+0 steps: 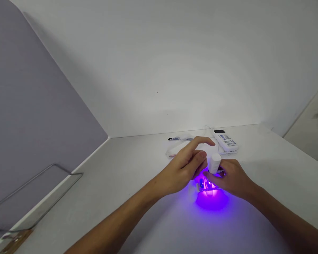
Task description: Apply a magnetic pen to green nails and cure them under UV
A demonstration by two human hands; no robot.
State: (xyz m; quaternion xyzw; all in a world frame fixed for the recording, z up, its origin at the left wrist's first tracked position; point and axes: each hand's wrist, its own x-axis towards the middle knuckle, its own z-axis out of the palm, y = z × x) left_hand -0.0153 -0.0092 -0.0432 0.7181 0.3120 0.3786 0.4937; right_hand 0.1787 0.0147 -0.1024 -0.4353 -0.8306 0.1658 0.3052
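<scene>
My right hand (233,178) is closed around a short white cylinder-shaped piece (215,162) that stands upright between my hands. Violet light glows just below it, on a small object (208,184) lit in purple and pink whose kind I cannot make out. Close against it on the left is my left hand (188,164), its index finger raised and bent while the thumb and other fingers are curled together. What those curled fingers hold, if anything, is hidden. A purple patch of light falls on the white table (267,183) in front.
Behind my hands lie a white power bank (225,140) with a dark display and a clear plastic packet (181,137). A bent metal wire frame (53,165) crosses the table's left edge. White wall (175,63) rises behind; a grey panel (37,106) stands left.
</scene>
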